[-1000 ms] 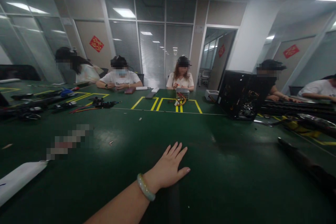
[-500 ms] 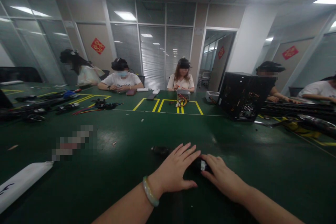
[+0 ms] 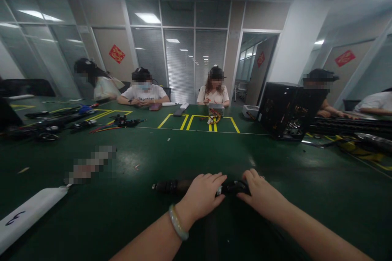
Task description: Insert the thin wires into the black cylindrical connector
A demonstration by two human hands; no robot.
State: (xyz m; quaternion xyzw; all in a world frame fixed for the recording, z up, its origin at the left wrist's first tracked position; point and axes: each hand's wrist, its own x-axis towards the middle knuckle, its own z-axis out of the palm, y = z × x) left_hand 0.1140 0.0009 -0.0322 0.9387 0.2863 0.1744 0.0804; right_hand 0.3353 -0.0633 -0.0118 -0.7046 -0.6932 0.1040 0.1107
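A long black rod-shaped device [image 3: 174, 186] lies crosswise on the green table [image 3: 196, 159] just in front of me. My left hand [image 3: 203, 195], with a pale bangle on its wrist, is curled over the rod's middle. Just to its right, my right hand [image 3: 260, 195] is closed over the rod's right end. A small white label on the rod shows between the two hands. The rod's left end sticks out bare past my left hand.
A white paper strip [image 3: 29, 214] lies at the near left. Cables and dark tools [image 3: 49, 128] crowd the far left. An open black computer case [image 3: 284, 110] stands at the right. Several people sit round the far side. Yellow tape marks boxes [image 3: 199, 122] at mid-table.
My left hand went from lying flat and open on the table to curling over the black rod. My right hand came into view and closed on the rod's right end.
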